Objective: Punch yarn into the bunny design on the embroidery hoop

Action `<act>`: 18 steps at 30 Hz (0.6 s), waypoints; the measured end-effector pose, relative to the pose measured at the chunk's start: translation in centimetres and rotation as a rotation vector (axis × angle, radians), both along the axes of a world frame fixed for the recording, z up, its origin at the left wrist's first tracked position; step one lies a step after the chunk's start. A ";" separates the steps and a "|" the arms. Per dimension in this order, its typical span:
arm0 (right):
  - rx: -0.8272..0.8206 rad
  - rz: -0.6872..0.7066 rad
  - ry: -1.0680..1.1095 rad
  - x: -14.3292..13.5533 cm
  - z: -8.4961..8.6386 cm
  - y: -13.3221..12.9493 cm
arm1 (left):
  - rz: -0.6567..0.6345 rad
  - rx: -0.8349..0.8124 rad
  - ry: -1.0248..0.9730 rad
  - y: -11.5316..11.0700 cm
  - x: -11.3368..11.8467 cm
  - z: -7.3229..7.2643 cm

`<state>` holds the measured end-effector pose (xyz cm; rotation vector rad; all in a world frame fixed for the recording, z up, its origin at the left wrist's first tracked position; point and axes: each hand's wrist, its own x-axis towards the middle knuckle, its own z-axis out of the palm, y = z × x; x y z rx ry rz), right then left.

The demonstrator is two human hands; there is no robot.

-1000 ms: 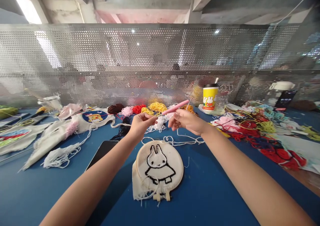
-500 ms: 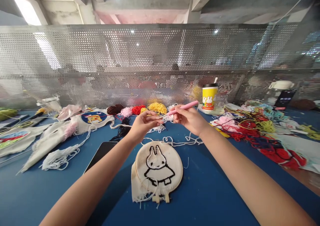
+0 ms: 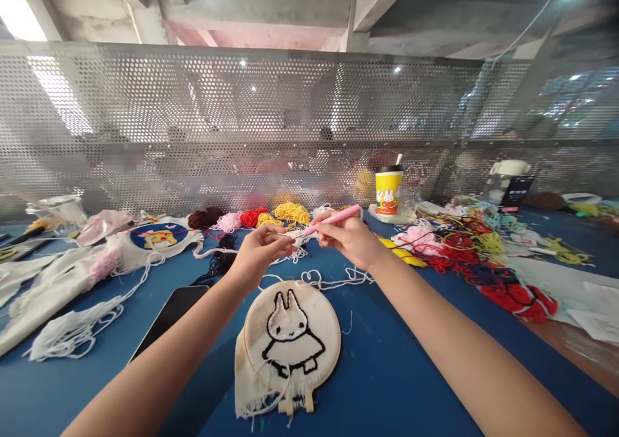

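My right hand (image 3: 344, 234) is closed round a pink pen-like tool (image 3: 338, 218), whose thin metal tip points left. My left hand (image 3: 264, 249) pinches at the tip's left end; a thin strand or wire shows by its fingers, too small to make out. Below both hands, an embroidery hoop (image 3: 324, 314) lies on the blue table (image 3: 387, 372). Its cream cloth bears a black-outlined rabbit (image 3: 290, 327) with a white stitched head. White yarn (image 3: 333, 281) runs loosely along the hoop's top edge, and loose threads hang over its lower left.
A dark phone (image 3: 167, 318) lies left of the hoop. Yellow yarn (image 3: 293, 213) and red yarn (image 3: 252, 217) sit behind the hands. A yellow cup (image 3: 388, 191) stands back right, near tangled yarns (image 3: 454, 247). Stitched cloths (image 3: 58, 289) lie left. A perforated metal screen (image 3: 290, 115) stands behind.
The view has turned to the right, so the table's things appear further left. Both hands stay raised above the hoop, with the pink tool still in my right hand.
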<state>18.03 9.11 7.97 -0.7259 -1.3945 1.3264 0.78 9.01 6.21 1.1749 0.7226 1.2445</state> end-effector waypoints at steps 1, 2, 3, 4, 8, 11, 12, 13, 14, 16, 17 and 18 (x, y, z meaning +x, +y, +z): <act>0.003 -0.007 0.001 0.0 0.0 0.0 | 0.013 -0.002 0.008 0.0 0.0 0.0; 0.006 -0.015 0.004 0.0 0.0 0.0 | 0.026 -0.003 0.014 0.1 0.0 -0.1; 0.007 -0.025 0.009 0.1 0.0 0.1 | 0.039 -0.001 0.019 0.1 -0.1 -0.1; 0.009 -0.037 0.018 0.2 0.0 0.2 | 0.051 0.002 0.022 0.2 -0.1 -0.1; 0.028 -0.113 0.082 0.8 0.0 0.9 | 0.099 0.019 0.017 0.6 -0.4 -0.3; 0.053 -0.206 0.131 1.1 -0.2 1.4 | 0.126 0.021 0.007 0.8 -0.5 -0.3; 0.061 -0.236 0.143 1.2 -0.3 1.6 | 0.130 0.020 0.005 0.8 -0.5 -0.3; 0.068 -0.264 0.150 1.2 -0.4 1.7 | 0.134 0.019 0.004 0.8 -0.5 -0.3; 0.075 -0.291 0.155 1.3 -0.5 1.8 | 0.136 0.019 0.003 0.8 -0.5 -0.3; 0.088 -0.342 0.154 1.2 -0.7 2.0 | 0.138 0.020 0.005 0.8 -0.5 -0.3; 0.095 -0.366 0.148 1.2 -0.9 2.1 | 0.136 0.022 0.008 0.8 -0.6 -0.3; 0.102 -0.392 0.139 1.2 -1.0 2.1 | 0.132 0.024 0.012 0.8 -0.6 -0.3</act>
